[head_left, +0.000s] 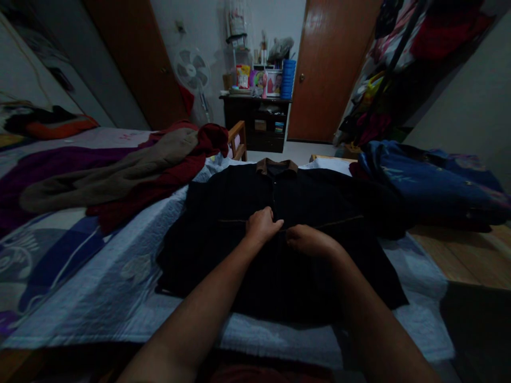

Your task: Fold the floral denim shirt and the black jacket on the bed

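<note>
A black jacket (239, 260) with a brown collar (295, 166) is spread front side up, its collar pointing away from me. A thin brown line runs across its chest on both sides. At the middle of the front, my left hand (263, 226) is closed on the jacket's front edge, thumb toward the right. Close beside it, my right hand (309, 239) has its fingers curled in and pressed together on the same front edge. The dark cloth hides exactly what the fingertips pinch. Small fasteners show faintly below the collar.
Under the jacket lies a light blue quilted cover (107, 292). To the left are grey-brown and dark red clothes (120, 175). Folded blue jeans (431, 181) are stacked on the right over wooden boards (467, 255). Behind stand a fan (192, 69) and a dark cabinet (255, 122).
</note>
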`<state>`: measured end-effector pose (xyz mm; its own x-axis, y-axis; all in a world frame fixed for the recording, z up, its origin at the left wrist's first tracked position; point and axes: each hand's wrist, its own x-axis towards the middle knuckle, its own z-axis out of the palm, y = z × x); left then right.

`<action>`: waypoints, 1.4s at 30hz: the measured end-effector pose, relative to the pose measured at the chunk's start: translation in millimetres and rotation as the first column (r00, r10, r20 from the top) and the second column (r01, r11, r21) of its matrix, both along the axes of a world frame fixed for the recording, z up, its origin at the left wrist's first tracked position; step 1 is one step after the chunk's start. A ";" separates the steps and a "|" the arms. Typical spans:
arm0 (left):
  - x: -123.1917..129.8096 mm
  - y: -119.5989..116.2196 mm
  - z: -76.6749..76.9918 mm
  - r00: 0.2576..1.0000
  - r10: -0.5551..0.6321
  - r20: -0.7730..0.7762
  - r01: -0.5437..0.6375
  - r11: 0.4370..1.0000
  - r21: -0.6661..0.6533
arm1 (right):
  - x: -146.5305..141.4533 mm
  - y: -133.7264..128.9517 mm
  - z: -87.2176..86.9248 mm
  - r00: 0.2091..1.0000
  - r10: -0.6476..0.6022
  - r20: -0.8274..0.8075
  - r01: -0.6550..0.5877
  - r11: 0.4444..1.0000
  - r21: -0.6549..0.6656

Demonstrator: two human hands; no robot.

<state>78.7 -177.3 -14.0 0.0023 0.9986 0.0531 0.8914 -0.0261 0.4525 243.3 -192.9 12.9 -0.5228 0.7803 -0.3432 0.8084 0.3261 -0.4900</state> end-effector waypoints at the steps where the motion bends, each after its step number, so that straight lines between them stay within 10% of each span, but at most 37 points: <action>1: 1.3 4.2 -2.8 1.000 0.003 -0.002 -0.003 1.000 -0.018 | -1.1 9.4 1.6 0.998 -0.054 -0.028 0.055 0.997 0.061; 7: -6.3 15.6 -21.1 0.997 -0.003 0.080 0.006 0.999 -0.049 | -25.3 52.0 -30.7 0.893 -0.334 -0.302 0.423 0.852 0.308; 14: -30.9 19.1 -37.5 0.887 -0.081 0.454 0.115 0.992 -0.047 | -39.4 42.3 -74.6 0.904 -0.394 -0.163 0.426 0.802 0.419; 25: -35.5 19.3 -43.4 0.796 -0.056 0.603 0.081 0.997 -0.015 | -39.4 29.5 -73.9 0.942 -0.331 -0.056 0.321 0.839 0.439; 35: -26.8 14.7 -40.1 0.899 -0.072 0.432 0.085 0.996 -0.011 | -43.2 28.9 -72.3 0.926 -0.373 -0.052 0.363 0.845 0.393; 42: -30.9 18.2 -41.3 0.759 -0.036 0.650 0.074 0.997 -0.032 | -45.4 30.6 -67.9 0.904 -0.428 -0.017 0.397 0.823 0.407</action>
